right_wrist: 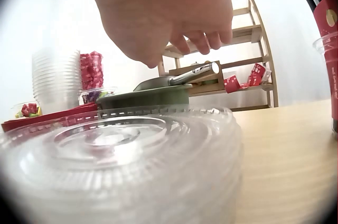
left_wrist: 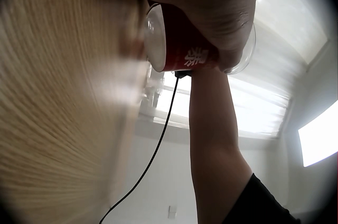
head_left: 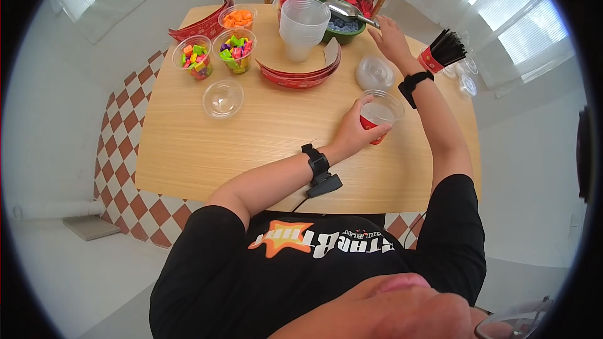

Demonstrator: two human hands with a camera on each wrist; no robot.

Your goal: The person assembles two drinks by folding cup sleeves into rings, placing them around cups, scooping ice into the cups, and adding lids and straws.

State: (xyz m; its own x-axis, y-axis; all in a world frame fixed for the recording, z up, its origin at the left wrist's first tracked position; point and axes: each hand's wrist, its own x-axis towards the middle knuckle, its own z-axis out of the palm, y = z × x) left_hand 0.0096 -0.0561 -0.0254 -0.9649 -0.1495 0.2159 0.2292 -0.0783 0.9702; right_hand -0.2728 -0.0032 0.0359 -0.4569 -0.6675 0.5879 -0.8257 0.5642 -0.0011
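My left hand (head_left: 350, 130) grips a clear plastic cup (head_left: 384, 112) with a red paper sleeve (left_wrist: 182, 39) near the right part of the table. The thumb and fingers wrap its side, and the cup stands upright, low over the wood. My right hand (head_left: 392, 43) is stretched forward beside a metal scoop (head_left: 342, 9). In the right wrist view its loosely bent fingers hang above the scoop handle (right_wrist: 196, 73), with a gap between. That scoop lies across a green bowl (right_wrist: 153, 97) of bluish pieces. A stack of clear lids (head_left: 375, 74) sits below the right forearm.
Stacked clear cups (head_left: 304, 24) stand beyond red paper sleeves (head_left: 301, 80). Cups of colourful pieces (head_left: 235, 50) are at the far left, a single clear lid (head_left: 223, 98) nearer. Black straws (head_left: 447, 48) stand in a red-wrapped cup at the right edge. A wooden shelf (right_wrist: 256, 34) rises behind.
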